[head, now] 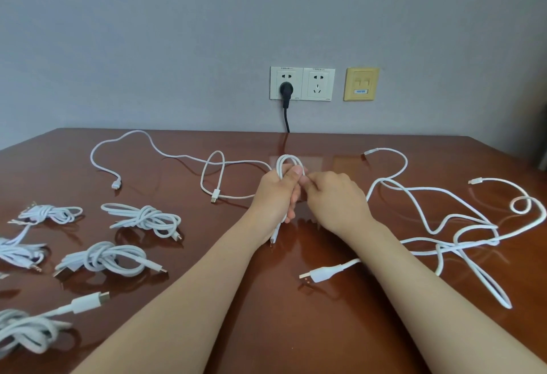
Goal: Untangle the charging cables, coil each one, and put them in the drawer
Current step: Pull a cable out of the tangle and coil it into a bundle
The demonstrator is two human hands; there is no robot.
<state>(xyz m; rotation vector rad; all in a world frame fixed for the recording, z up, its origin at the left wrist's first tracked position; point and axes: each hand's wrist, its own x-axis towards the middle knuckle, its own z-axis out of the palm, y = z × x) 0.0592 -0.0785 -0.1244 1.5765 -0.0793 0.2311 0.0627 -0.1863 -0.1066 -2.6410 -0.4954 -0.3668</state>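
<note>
My left hand [276,193] grips a folded white cable [288,162] whose loops stick up above my fingers; one plug end hangs below my palm. My right hand [334,199] pinches the same cable next to my left thumb. The free length of this cable trails left over the brown table [266,314] to a loop and a plug [215,196]. Several knotted white cable bundles [102,258] lie at the left. A loose tangle of white cables [461,234] spreads at the right, with a USB plug [315,274] under my right forearm. No drawer is in view.
Wall sockets [302,83] with a black plug [286,89] and its black cord sit on the grey wall behind the table. A yellow wall plate [361,83] is to their right. Another loose white cable [118,148] runs along the far left of the table.
</note>
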